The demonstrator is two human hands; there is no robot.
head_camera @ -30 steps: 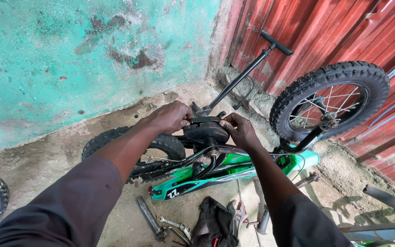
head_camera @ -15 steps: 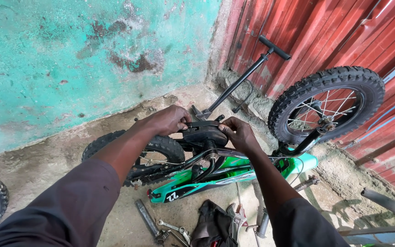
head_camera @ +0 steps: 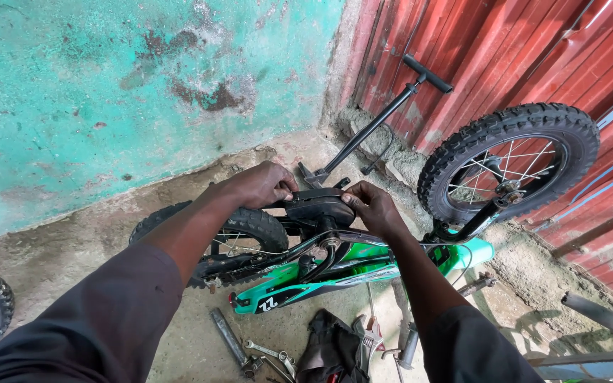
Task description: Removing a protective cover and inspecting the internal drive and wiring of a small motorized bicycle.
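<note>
At frame centre, the left hand (head_camera: pixel 260 184) and right hand (head_camera: pixel 370 207) close on either end of a black bicycle saddle (head_camera: pixel 318 208), firm and padded, best held by its edges. The small green bike (head_camera: pixel 349 273) looks light but awkward. A floor pump (head_camera: pixel 374 124) leans behind; wrenches (head_camera: pixel 250 351) lie on the floor below

Bare concrete floor (head_camera: pixel 108 227) lies open at nine o'clock of the hands, up to the turquoise wall (head_camera: pixel 108 85). At one o'clock the leaning pump (head_camera: pixel 370 128) bars the corner. The front wheel (head_camera: pixel 509 167) blocks three o'clock. At six, loose tools (head_camera: pixel 250 351) and a dark rag (head_camera: pixel 331 347) clutter the floor.
</note>
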